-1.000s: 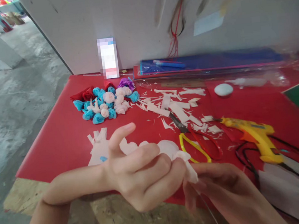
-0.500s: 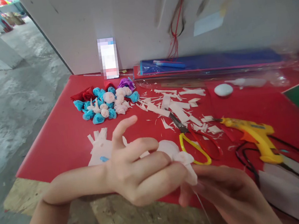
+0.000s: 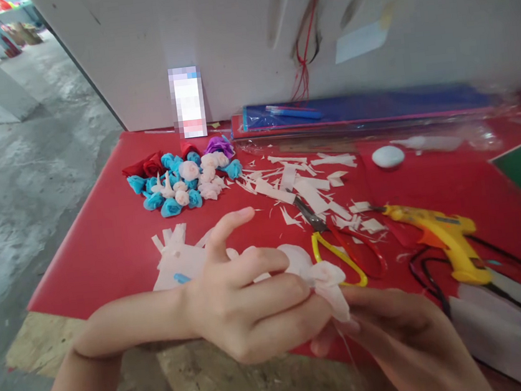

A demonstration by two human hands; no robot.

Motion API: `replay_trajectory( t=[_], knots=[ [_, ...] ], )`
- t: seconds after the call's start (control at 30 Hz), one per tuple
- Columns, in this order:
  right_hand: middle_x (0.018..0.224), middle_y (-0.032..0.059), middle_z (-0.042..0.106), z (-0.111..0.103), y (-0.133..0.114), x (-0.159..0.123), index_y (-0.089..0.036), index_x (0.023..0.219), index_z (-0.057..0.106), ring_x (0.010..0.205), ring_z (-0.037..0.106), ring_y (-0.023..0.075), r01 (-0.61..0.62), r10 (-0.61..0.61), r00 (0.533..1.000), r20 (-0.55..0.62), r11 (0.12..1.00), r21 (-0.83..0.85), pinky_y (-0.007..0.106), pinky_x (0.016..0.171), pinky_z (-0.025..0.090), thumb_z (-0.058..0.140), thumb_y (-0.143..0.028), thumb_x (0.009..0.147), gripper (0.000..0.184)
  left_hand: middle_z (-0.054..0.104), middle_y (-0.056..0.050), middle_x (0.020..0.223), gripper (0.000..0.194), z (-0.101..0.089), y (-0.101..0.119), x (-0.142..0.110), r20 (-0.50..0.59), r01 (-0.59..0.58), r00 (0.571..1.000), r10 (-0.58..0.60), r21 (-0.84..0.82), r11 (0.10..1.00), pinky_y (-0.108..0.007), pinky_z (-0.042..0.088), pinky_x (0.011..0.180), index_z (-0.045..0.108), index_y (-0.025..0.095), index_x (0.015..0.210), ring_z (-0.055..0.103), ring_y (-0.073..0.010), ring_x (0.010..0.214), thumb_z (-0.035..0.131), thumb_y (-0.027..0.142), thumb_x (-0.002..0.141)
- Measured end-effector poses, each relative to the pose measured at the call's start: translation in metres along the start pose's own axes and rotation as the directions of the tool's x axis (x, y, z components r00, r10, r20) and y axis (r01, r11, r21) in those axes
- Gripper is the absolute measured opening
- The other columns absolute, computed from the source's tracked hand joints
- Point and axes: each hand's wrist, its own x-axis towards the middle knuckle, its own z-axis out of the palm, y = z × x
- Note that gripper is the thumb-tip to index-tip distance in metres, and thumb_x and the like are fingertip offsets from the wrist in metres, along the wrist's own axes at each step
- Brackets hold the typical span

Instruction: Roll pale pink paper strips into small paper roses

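Both my hands meet over the near edge of the red table. My left hand is curled round a small pale pink paper flower, with its index finger sticking up. My right hand comes from below right and pinches the flower's base; a thin wire hangs down from there. Under my left hand lie pale pink paper pieces.
A pile of small blue, white, red and purple paper flowers lies at the back left. Paper scraps, yellow-and-red scissors, a yellow glue gun with black cords, a white round lid and blue sheets fill the right.
My left fingers have shifted on the flower, whose petals now spread a little wider. My right hand stays at the flower's base. The view has barely moved.
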Motion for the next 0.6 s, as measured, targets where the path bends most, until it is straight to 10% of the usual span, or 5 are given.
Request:
replay_trajectory(
  t=[0.6],
  knots=[
    [0.050,-0.0031,0.063,0.004,-0.001,-0.005,-0.027,0.067,0.068,0.036,0.053,0.0090,0.185,-0.294,0.943,-0.158,0.854,-0.486,0.013,0.039,0.048,0.062,-0.042,0.073,0.016,0.054,0.004,0.053,0.015,-0.002,-0.005,0.009,0.105,0.061,0.992,-0.063,0.018,0.998,-0.048,0.029,0.099,0.048,0.018,0.065,0.048,-0.0120,0.058,0.038,0.018,0.076]
  ],
)
